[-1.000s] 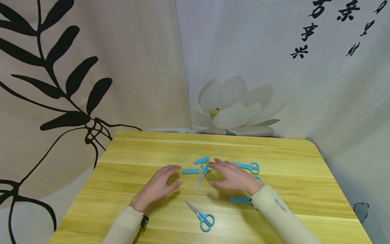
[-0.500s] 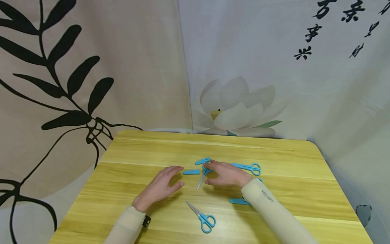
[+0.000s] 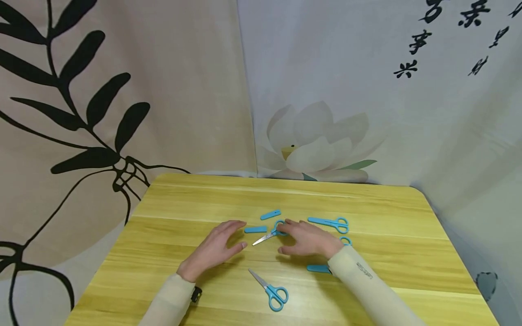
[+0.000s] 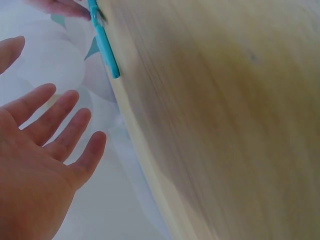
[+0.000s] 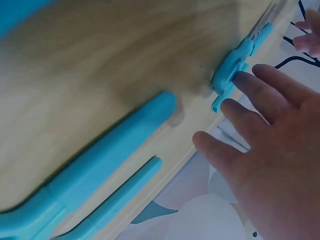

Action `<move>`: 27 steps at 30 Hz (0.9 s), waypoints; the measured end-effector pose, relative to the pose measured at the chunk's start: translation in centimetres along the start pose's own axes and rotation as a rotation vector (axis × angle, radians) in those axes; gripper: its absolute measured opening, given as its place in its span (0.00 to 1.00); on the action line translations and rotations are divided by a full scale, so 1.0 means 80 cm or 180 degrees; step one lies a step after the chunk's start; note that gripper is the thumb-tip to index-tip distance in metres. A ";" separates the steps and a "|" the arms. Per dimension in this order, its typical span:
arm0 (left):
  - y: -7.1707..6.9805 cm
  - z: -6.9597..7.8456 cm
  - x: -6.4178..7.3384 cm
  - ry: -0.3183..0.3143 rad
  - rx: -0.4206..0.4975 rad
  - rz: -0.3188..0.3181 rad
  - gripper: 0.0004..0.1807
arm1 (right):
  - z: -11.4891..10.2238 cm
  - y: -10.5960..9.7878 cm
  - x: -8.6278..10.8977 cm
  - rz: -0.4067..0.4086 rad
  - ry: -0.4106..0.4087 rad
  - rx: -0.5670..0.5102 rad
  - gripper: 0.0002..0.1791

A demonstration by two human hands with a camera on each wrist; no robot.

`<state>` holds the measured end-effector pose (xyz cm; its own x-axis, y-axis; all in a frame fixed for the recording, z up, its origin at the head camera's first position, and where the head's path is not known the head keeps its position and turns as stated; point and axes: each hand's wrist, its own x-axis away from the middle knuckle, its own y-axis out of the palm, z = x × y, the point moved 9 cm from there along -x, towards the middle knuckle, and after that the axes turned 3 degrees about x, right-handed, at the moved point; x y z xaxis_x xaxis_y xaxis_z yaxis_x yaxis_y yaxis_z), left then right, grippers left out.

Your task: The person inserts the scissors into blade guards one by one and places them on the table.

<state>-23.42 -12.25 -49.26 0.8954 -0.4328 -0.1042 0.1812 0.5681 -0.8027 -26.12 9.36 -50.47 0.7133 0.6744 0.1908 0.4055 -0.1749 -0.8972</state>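
Seemingly, the right hand point(image 3: 308, 237) touches blue-handled metal scissors point(image 3: 273, 233). Keep eight-o'clock blades point(image 3: 263, 239) off the left hand point(image 3: 214, 249); fingers spread, both empty.

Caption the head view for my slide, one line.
Right hand at one pair of scissors, left hand empty, two blue covers nearby on the wooden table.

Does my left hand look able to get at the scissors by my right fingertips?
Probably yes: their blades point toward your left hand with nothing visible between, though your right hand partly covers the handles.
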 end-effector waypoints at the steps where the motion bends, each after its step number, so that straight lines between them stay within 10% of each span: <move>1: 0.000 0.000 0.000 0.0008 -0.0007 0.0004 0.34 | 0.000 0.001 0.003 -0.0007 -0.0013 0.0007 0.39; 27: 0.001 -0.002 -0.002 0.0027 0.0104 -0.0024 0.33 | -0.008 -0.014 -0.035 0.0572 0.0200 -0.0821 0.24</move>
<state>-23.61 -12.27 -49.38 0.8906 -0.4430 -0.1033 0.2013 0.5874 -0.7839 -28.15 7.19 -49.75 0.8173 0.5720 0.0699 0.3955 -0.4687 -0.7899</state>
